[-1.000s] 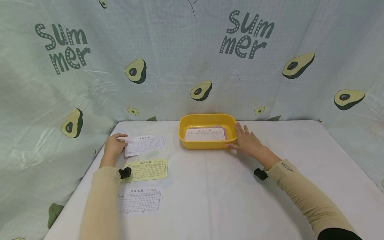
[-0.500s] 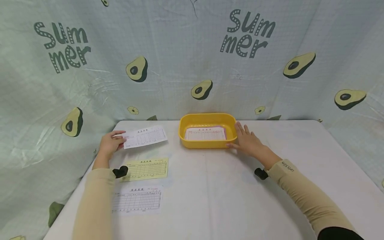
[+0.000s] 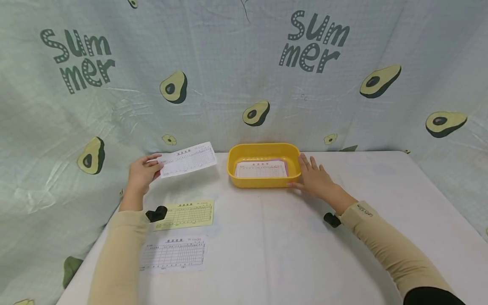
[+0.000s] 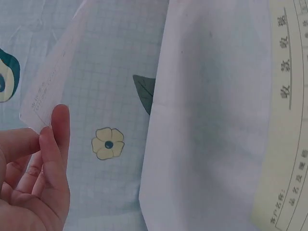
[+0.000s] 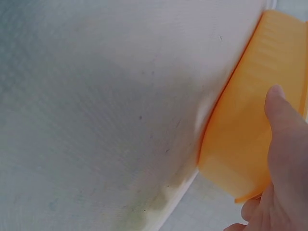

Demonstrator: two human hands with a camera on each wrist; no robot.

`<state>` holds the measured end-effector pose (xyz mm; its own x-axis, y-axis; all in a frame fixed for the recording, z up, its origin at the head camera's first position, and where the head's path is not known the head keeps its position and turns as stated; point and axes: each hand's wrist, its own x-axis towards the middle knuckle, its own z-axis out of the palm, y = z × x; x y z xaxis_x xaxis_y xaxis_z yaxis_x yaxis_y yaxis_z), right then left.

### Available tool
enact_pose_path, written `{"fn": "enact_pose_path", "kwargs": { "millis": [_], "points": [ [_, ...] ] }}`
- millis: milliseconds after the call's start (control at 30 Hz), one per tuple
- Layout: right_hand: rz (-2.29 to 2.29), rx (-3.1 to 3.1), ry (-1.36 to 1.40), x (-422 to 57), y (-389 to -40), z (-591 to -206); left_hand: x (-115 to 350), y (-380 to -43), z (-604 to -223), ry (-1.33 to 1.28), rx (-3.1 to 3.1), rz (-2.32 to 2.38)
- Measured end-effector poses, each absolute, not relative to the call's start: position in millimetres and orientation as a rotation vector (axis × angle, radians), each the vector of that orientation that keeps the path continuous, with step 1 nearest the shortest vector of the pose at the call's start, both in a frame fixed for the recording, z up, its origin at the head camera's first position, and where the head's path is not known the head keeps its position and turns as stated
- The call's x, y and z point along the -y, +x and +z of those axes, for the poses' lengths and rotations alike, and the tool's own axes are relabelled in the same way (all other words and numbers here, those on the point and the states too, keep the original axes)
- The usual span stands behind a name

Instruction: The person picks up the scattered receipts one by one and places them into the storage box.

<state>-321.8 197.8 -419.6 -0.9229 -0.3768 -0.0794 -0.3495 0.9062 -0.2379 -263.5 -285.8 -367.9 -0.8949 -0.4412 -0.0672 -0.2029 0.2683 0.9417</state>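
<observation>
Between thumb and fingers, my left hand pinches a white printed receipt slip by its left end. The slip hangs in the air, tilted, over the far left of the table; the left wrist view shows it nearly edge-on. My right hand rests on the right end of a yellow plastic basket, fingers spread and fairly straight. In the right wrist view the thumb lies against the basket's wall. Inside the basket lies a white slip with red print, with a pink edge showing beneath it.
A yellow receipt slip lies flat on the white-covered table, nearer me than the raised slip. Below it lies another white slip, its left end partly hidden by my left sleeve. A curtain printed with avocados hangs behind the table.
My left hand has lifted the white receipt slip off the table, raising it away from me and slightly rightward. My right hand and the basket stay in place.
</observation>
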Motion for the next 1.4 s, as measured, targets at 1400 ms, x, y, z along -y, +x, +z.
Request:
{"fn": "enact_pose_path", "kwargs": {
  "millis": [1400],
  "points": [
    [-0.452,-2.884,-0.487,-196,-324,-418,154,-312,-376,0.263,2.393,-1.84]
  ]
}}
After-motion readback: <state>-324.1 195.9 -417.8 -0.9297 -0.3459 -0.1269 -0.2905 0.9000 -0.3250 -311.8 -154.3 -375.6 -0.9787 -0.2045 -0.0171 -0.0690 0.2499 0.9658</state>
